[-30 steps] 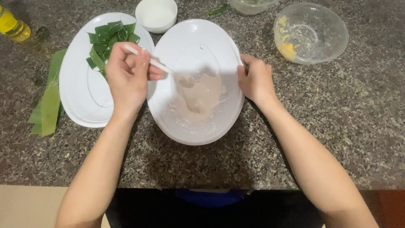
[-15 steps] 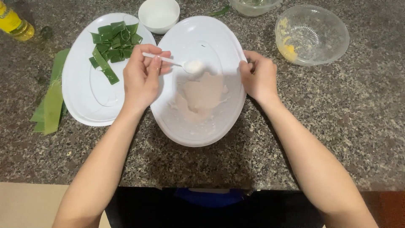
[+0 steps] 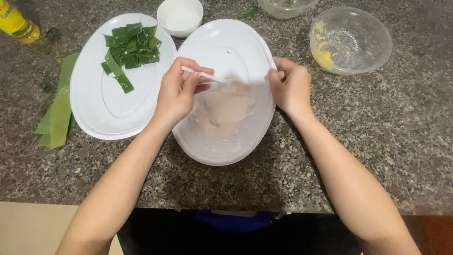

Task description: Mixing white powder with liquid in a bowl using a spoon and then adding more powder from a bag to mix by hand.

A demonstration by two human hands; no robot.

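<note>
White spoon [image 3: 204,75] pinched in closed left hand [image 3: 178,92], dipping into pale batter [image 3: 225,107] in oval plate [image 3: 245,47] on tabletop [image 3: 401,123]. Right hand [image 3: 291,87] curled, gripping plate's right rim.

Spoon [image 3: 204,75] bowl end motion-blurred; yellow bottle [image 3: 16,22] and top clear bowl [image 3: 285,7] cut by frame edge.

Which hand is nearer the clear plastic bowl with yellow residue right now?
Right. The right hand grips the rim of the white oval plate, just left of the clear plastic bowl. The left hand holds a white spoon over the plate's far side.
</note>
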